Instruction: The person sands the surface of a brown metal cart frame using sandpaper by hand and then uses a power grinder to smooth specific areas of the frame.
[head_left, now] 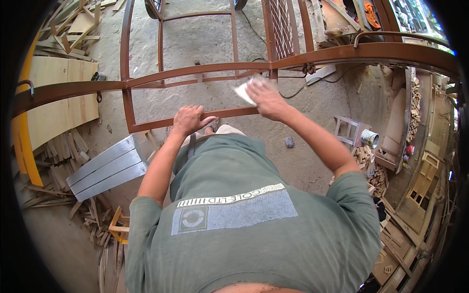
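In front of me stands a reddish-brown metal frame (229, 113) with long rails, uprights and a mesh panel. My left hand (188, 119) rests over its near lower bar, fingers curled onto the bar and thumb stretched along it. A folded white sheet (244, 93), either paper or cloth, sticks out from under my right hand (265, 97). That hand is beside the upright at the bar's right end and is smeared by motion. Its fingers press on the sheet; I cannot tell whether the sheet touches the metal.
A silver-grey slatted panel (107, 168) leans at the left near piles of wood scraps (66, 151). On the concrete floor lie a small dark block (289, 142) and a black cable (298, 90). At right are a metal can (370, 138) and stacked timber (378, 178).
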Demonstrator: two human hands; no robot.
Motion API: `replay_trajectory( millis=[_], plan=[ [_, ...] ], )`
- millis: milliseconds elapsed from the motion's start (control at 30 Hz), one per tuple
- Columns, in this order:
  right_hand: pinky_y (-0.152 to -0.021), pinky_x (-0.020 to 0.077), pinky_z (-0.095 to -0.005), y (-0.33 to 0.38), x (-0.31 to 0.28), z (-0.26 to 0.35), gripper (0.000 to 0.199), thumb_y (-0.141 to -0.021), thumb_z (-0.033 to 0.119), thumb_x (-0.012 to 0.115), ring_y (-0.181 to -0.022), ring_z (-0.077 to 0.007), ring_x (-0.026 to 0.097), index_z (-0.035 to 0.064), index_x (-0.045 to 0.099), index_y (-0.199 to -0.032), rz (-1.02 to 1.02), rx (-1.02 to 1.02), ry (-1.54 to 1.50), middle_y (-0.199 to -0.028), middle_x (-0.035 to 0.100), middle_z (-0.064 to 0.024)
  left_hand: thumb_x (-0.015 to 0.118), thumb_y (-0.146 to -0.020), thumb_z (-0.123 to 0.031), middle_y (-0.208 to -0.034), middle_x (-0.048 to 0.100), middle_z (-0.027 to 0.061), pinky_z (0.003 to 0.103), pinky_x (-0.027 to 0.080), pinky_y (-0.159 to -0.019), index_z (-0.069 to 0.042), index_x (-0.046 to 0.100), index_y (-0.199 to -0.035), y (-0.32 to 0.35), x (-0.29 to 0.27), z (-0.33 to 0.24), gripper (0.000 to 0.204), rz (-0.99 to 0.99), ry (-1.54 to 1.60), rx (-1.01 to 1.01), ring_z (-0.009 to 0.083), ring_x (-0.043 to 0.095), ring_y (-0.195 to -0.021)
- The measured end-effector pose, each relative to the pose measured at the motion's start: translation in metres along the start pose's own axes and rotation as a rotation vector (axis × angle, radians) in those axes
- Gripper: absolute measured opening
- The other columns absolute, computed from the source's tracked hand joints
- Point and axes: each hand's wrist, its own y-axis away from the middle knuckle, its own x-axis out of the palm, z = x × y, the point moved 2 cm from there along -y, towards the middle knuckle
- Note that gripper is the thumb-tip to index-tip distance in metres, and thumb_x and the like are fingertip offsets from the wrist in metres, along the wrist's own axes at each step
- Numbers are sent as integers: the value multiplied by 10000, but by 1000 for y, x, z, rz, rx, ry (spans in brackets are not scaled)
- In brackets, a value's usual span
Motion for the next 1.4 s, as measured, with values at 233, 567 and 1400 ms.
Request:
replay_trajectory(
  millis=[233, 567, 1400],
  plan=[
    [-1129, 323, -523, -36, -18, -13, 402, -851, 247, 536, -1240, -328, 562, 1, 694, -1127, 887, -110, 198, -1201, 675, -200, 636, -837, -662, -769, 670, 109, 394, 521, -753, -73, 611, -777, 7, 3, 8, 593, 7, 36, 32, 282, 671, -786],
    [-906, 506, -485, -66, -22, -5, 370, -846, 228, 474, -1064, -348, 684, -7, 733, -965, 1073, -107, 56, -1086, 727, -189, 688, -836, -562, -783, 661, 97, 383, 514, -761, -78, 596, -792, 14, 14, 19, 494, -71, 78, 76, 271, 667, -796],
    [-1155, 343, -432, -106, -42, 80, 730, -816, 33, 439, -1366, -352, 478, 103, 369, -1539, 844, 277, -595, -1444, 512, -243, 760, -828, -175, -1071, 639, 139, 423, 451, -920, -21, 586, -1273, 248, -91, 108, 502, -313, 27, -462, 313, 599, -1011]
  ],
)
